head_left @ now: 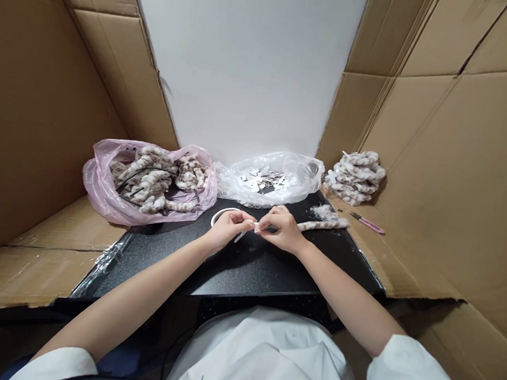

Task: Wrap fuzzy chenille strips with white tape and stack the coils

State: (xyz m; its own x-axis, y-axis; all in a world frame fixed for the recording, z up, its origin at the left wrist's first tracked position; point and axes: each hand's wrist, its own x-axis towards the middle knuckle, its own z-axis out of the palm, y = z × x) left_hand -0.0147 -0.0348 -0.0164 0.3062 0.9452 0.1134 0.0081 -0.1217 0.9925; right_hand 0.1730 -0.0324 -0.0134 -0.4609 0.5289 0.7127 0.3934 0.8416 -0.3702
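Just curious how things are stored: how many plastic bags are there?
2. A pink plastic bag, holding fluffy cords, is at the left; a clear plastic bag, holding small white pieces, is at the middle. No others show.

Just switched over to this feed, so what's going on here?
A person's left hand and right hand meet over the black table, fingertips pinching a small whitish piece, too small to identify. A furry strip lies beyond the right hand. Behind are a pink bag of furry pieces and a clear bag of small parts. Pink-handled snips lie to the right.
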